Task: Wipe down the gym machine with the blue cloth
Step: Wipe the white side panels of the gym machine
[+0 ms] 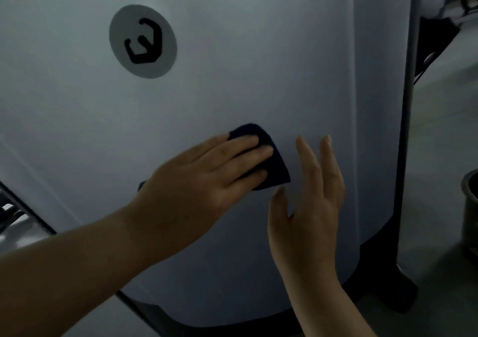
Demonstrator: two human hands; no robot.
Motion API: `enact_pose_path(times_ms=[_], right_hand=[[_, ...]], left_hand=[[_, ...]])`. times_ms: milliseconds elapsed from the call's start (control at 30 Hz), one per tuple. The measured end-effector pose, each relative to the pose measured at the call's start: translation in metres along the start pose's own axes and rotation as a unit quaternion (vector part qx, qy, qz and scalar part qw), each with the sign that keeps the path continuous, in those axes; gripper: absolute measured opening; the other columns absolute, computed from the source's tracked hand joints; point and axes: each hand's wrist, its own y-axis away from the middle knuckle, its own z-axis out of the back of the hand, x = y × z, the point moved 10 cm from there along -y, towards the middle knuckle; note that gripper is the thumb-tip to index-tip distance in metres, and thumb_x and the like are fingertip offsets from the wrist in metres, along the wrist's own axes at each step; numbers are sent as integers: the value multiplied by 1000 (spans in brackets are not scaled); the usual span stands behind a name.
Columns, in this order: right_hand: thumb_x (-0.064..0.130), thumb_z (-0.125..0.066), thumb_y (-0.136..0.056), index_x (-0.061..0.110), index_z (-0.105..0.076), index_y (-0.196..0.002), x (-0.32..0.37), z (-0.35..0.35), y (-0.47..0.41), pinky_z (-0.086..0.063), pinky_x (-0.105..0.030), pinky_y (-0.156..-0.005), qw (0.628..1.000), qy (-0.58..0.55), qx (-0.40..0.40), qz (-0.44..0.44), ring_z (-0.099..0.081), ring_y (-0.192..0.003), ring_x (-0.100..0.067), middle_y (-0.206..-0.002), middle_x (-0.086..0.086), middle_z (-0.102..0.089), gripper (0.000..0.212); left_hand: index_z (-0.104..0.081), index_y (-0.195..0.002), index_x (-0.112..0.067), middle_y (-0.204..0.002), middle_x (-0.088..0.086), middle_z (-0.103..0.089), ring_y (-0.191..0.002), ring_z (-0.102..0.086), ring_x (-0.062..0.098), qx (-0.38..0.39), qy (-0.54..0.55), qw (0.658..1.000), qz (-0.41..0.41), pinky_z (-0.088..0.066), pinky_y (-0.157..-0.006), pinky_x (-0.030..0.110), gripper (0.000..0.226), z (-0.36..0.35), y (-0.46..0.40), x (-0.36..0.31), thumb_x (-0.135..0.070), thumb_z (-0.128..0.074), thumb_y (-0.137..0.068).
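The gym machine (232, 78) panel is mid-wipe, probably much still left (dim light hides any streaks); left hand (207, 179) presses the blue cloth (274, 166) flat with straight fingers, right hand (310, 202) alongside, fingers spread

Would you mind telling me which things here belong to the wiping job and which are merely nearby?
Part of the job:
- dark blue cloth, pressed flat by the left hand
- pale grey machine panel
- right hand, open beside the cloth

Just nearby:
- round grey logo sticker
- dark round container at the right edge
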Motion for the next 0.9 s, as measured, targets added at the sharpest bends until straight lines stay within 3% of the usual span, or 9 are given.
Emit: enact_pose_path(times_ms=[167,267,367,533,667,733,833,900], right_hand=[[-4,-48,-93,43,-27,-148,-3,3,-6,-28,-48,-117,999,-23,-2,-33,-8,-149,-6,-162,17,-8,75],[-2,-45,-96,51,-23,-144,-10,7,-9,-20,-29,-119,997,-39,-5,-63,-2,-146,5,-159,25,-7,75],[-3,-41,-97,60,-22,-136,-11,8,-11,-13,-7,-105,996,-40,12,-76,1,-143,11,-158,29,-6,77],[-1,-43,-97,58,-24,-139,-15,12,-13,-17,-17,-113,995,-38,2,-88,-1,-144,9,-157,29,-7,75],[-3,-43,-97,59,-21,-136,-26,18,-20,-20,-26,-119,994,-39,1,-101,-2,-145,6,-159,27,-6,76],[-2,-42,-97,60,-23,-135,-28,19,-23,-24,-28,-119,993,-49,12,-103,-4,-145,7,-158,28,-9,75],[2,-44,-97,48,-33,-142,-37,26,-28,-17,-1,-107,993,-47,-4,-107,-13,-140,11,-153,28,-20,65],[0,-47,-96,39,-38,-144,-42,32,-29,-15,4,-102,992,-53,-27,-107,-20,-135,13,-148,26,-29,62]], left_hand=[[-61,-131,-6,-146,17,-47,-136,-42,36,-33,9,999,33,-34,-112,49,48,21,-32,26,-11,-20,-107],[-58,-133,-5,-149,16,-44,-140,-37,36,-38,3,999,28,-31,-114,50,46,13,-37,13,-8,-23,-103],[-59,-133,-6,-148,16,-45,-138,-40,35,-15,-10,999,-47,-32,-114,49,40,6,-38,1,-5,-32,-103],[-62,-129,-3,-143,20,-49,-134,-44,40,-72,2,997,-20,-38,-108,54,39,23,-65,24,-5,-33,-103],[-67,-123,-5,-139,19,-54,-130,-50,38,-35,-16,992,-119,-42,-106,52,36,-1,-56,-17,-8,-36,-104],[-67,-123,-4,-139,20,-54,-129,-50,39,-50,-5,993,-106,-42,-106,52,36,6,-67,-6,-8,-37,-103],[-64,-126,-2,-139,23,-52,-130,-48,42,-93,4,995,-39,-38,-108,54,38,21,-91,16,-7,-35,-102],[-66,-122,-2,-137,24,-54,-128,-50,43,-106,0,993,-56,-39,-107,54,37,16,-90,2,-7,-35,-103]])
